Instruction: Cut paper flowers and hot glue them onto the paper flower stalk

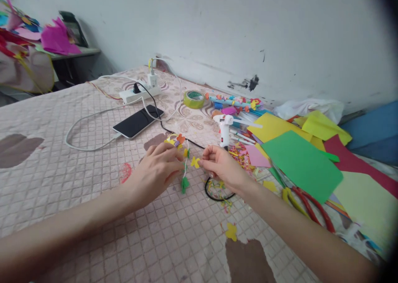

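My left hand (160, 163), fingers bent and drawn together, holds a white string (186, 167) with small paper shapes on it. Orange and yellow paper butterflies (178, 139) show just beyond its fingers, and a green paper piece (185, 185) is at the string's near end. The left fingertips are partly hidden. To the right, my right hand (219, 165) pinches a yellow paper butterfly (195, 162) by its edge, a short gap from the string. Behind the right hand a white glue gun (224, 129) stands upright, its black cord (214, 199) looping under that hand.
A phone (138, 121) charges from a power strip (139, 93) at the back. Green tape (193, 99) lies near the wall. On the right are coloured sheets (303, 163), scissors (311, 206) and paper scraps (241, 154). Another yellow butterfly (231, 231) lies in front.
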The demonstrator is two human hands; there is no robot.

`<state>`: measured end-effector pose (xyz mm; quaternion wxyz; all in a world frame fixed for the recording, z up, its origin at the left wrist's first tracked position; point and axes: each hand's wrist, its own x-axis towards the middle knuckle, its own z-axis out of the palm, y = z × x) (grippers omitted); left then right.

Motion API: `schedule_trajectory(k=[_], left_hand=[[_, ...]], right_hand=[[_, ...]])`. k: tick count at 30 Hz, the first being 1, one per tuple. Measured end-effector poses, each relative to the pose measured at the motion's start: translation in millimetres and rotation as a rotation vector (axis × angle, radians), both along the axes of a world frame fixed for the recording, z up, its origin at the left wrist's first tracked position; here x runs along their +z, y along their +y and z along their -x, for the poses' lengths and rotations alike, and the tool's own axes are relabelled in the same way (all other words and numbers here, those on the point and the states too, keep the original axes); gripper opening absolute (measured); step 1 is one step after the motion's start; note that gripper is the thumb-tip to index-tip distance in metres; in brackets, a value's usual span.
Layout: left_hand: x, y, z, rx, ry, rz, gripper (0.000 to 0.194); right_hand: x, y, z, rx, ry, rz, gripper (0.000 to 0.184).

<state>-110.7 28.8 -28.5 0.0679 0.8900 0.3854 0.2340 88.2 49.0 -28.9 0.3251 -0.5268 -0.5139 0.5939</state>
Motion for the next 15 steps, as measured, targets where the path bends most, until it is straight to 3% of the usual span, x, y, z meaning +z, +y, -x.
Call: schedule_trajectory(k=[10, 15], left_hand=[[-7.4, -6, 8, -0.020, 0.059, 0.043, 0.019], [-8.3, -8, 11, 0.026, -0.017, -0.062, 0.015]], right_hand=[[-4.9, 6, 13, 0.050, -0.046, -0.014, 0.022], [-4.0, 12, 9, 0.044, -0.028, 0.027, 0.024]])
